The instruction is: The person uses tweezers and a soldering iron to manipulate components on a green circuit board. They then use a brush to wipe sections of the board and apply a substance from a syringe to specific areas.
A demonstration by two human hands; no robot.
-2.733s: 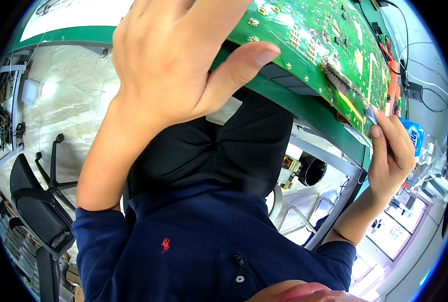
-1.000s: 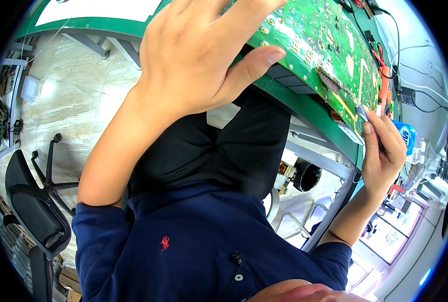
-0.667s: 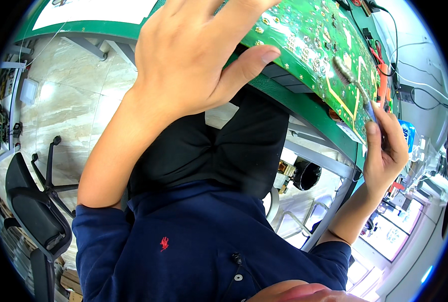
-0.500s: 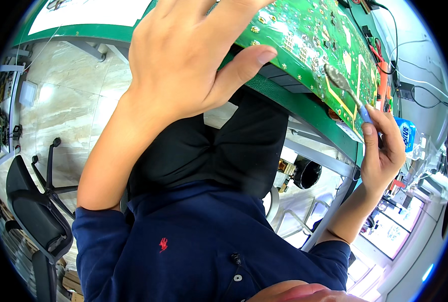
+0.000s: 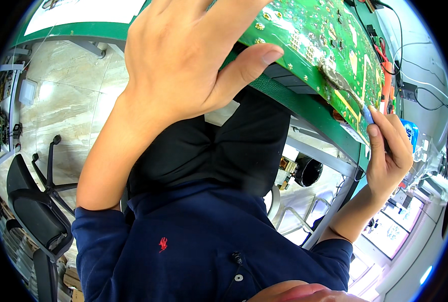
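Note:
A large green circuit board (image 5: 352,60) stands tilted on the bench in front of me, with solder points and gold strips on its face. In my right hand (image 5: 390,143) is a toothbrush (image 5: 340,83) with a grimy grey head and a blue handle, pinched between thumb and fingers. Its head meets the board's lower middle. My left hand (image 5: 178,60) is spread at the board's near left edge, thumb stretched out over it. The fingertips of that hand run out of the picture's top, so whether they touch the board cannot be seen.
The green bench edge (image 5: 279,89) runs below the board. Beyond the board's right side are an orange-handled tool (image 5: 386,80), black cables and a blue packet (image 5: 410,132). A black bin (image 5: 308,172) stands under the bench. To the left is a black office chair (image 5: 37,201).
The toothbrush head has shifted slightly left on the board, while my right hand moved a little right and down. The board appears slightly shifted right. My left hand stays spread.

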